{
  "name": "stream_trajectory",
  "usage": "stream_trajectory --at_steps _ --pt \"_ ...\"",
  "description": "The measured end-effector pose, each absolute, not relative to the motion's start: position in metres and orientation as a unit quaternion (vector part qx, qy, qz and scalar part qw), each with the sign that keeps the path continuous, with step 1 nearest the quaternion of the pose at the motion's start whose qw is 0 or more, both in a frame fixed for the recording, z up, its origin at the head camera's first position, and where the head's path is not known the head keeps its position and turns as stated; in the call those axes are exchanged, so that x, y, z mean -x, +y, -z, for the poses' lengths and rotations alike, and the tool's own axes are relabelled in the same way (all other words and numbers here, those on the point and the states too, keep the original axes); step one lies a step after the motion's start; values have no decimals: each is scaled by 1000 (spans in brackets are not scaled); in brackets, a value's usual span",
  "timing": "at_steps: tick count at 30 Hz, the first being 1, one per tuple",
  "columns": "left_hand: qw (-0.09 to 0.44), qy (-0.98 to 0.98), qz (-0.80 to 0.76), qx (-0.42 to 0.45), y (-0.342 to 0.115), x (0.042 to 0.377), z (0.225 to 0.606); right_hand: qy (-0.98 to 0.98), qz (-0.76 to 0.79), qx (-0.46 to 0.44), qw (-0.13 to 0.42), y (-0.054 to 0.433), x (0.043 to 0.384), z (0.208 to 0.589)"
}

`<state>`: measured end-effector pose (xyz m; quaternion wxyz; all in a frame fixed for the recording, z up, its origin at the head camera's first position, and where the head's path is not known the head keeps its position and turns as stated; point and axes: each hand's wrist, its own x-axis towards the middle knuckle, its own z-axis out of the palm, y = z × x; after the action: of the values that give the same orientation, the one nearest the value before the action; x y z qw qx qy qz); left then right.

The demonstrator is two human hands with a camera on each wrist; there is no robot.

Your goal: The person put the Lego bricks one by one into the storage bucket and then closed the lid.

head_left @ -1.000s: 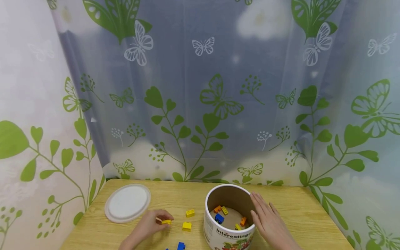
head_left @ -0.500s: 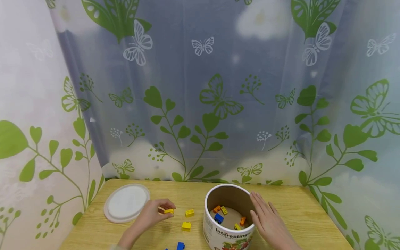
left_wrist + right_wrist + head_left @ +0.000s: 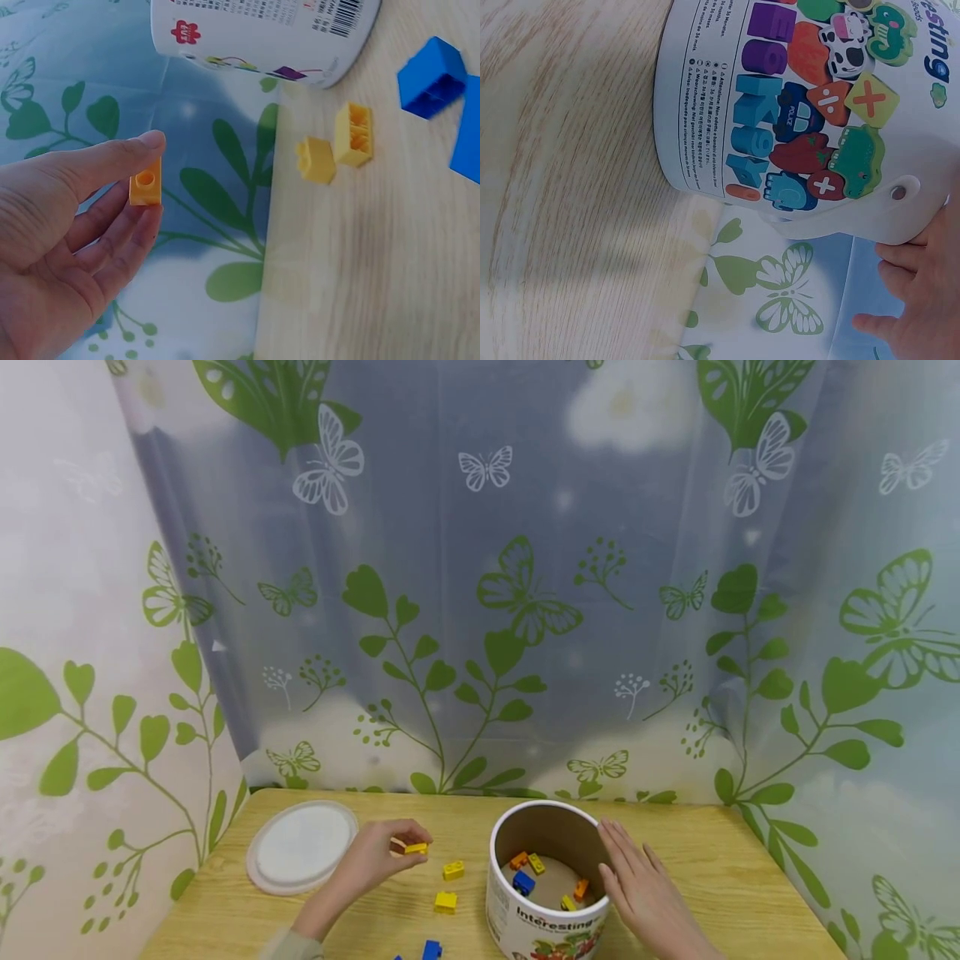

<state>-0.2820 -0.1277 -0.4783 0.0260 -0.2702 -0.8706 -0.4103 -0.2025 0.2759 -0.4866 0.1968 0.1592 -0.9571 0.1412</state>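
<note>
My left hand pinches a small yellow building brick between thumb and fingertips. In the left wrist view the brick shows a round hole in its side. Fairly straight fingers of my right hand lie against the right rim of a white cardboard bucket. Inside that bucket are several bricks, among them a blue one and an orange one. Two yellow bricks, one farther back and one nearer, sit on the table between the left hand and the bucket.
A round white lid lies at the table's back left, beside the left forearm. Blue bricks are at the front edge of the head view, partly cut off. Behind the wooden table hangs a patterned curtain.
My left hand has moved away from me and a little to the right, carrying the yellow brick past the loose yellow ones. The right hand stays at the bucket's rim.
</note>
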Motion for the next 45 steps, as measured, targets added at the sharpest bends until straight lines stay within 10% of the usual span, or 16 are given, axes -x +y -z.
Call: stream_trajectory --at_steps 45 --pt "67 -839 411 350 -49 290 440 -957 -130 -156 208 276 203 489"
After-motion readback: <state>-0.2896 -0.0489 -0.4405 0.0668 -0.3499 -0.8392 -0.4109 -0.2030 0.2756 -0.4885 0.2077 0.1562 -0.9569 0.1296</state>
